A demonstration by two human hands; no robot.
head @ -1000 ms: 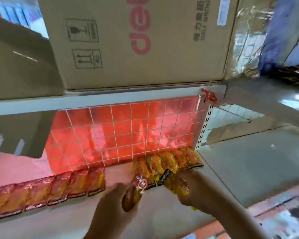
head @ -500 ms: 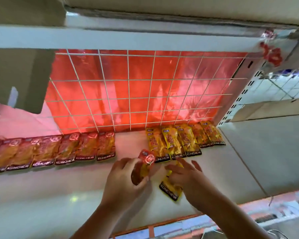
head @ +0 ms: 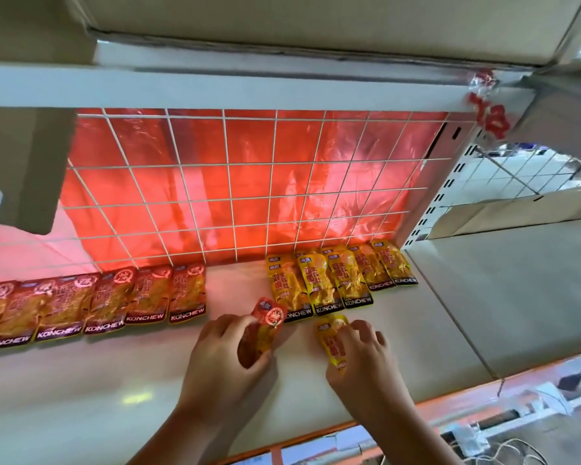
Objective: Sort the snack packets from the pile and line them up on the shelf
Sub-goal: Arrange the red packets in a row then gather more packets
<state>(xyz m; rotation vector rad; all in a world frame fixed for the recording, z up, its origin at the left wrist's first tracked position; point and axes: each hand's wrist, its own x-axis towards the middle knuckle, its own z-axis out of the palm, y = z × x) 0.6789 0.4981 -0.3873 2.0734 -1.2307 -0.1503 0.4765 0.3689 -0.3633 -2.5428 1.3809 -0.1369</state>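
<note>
Head view showed your left hand (head: 222, 359) gripping 1 red packet (head: 267, 318) just before the yellow row (head: 336, 280); your right hand (head: 366, 360), seemingly pinching 1 yellow packet (head: 329, 335), had brought it nearer for placing.

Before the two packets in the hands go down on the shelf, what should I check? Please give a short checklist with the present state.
1. Left hand grips the red packet: ok, fingers curl round it.
2. Right hand holds the yellow packet: ok.
3. Bare shelf at the right end of the red row: ok.
4. The same gap leaves room at the left end of the yellow row: ok.
5. Yellow row lies without overlap: not ok, its packets overlap.
6. Yellow packet lifted off the shelf: cannot tell.
</note>
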